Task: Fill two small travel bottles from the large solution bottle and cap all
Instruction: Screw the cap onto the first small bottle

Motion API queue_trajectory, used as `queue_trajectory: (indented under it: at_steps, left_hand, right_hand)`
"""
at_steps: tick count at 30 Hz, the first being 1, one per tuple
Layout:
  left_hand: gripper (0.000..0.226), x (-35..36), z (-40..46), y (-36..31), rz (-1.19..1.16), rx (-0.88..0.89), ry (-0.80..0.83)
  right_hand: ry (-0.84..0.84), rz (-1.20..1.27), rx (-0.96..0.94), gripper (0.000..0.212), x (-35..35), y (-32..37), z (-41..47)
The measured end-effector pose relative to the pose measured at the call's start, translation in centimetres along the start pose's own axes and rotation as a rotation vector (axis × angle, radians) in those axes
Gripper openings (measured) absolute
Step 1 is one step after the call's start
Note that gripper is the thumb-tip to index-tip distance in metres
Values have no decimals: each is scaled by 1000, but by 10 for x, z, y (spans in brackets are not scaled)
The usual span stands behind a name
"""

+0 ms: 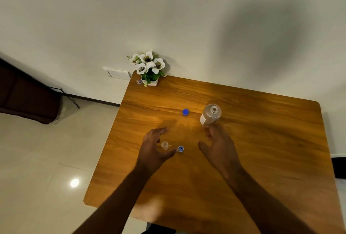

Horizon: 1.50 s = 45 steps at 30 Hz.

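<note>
The left hand (153, 145) hovered open around a small uncapped bottle (165, 145), a blue cap (180, 148) just right. The right hand (221, 147) reached open toward the uncapped large bottle (210, 114) beyond. A hasty grab might topple either bottle on the worktop (262, 140).

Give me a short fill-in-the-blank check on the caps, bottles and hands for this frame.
1. The large bottle stands with its cap ___.
2. The loose caps on the table are coloured ___.
3. The small bottle stands beside the ___ hand.
4. Both hands hold ___.

Missing words: off; blue; left; nothing
</note>
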<state>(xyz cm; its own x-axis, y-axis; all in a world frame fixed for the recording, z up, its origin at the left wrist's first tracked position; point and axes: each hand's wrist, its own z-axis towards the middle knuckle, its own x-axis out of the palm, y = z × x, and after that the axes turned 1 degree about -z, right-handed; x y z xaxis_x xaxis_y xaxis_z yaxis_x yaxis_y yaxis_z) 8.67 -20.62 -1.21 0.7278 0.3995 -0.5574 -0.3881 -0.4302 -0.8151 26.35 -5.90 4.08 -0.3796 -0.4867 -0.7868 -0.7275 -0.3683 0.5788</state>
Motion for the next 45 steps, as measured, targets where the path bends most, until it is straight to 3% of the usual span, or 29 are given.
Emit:
queue_trajectory:
  at_steps: [5,12,19,25,34,45]
  left_hand:
    - [82,-1,11,39,65,-53,108]
    - [64,8,32,69,58,-90,225]
    - [39,12,34,73,10,-105,217]
    - [31,10,34,59,-36,-77,188]
    - [37,-13,44,-24,-268,44,70]
    - [17,-47,70,-212,-334,351,-34]
  right_hand:
    - [187,-54,1,48,59,19,-4]
    - [229,-188,39,52,102,12,16]
    - [271,-346,-23,30,116,13,26]
    - [332,-389,-72,24,104,18,21]
    - [-25,117,-43,20,17,31,-8]
    - [-368,350,-250,31,-179,69,-9]
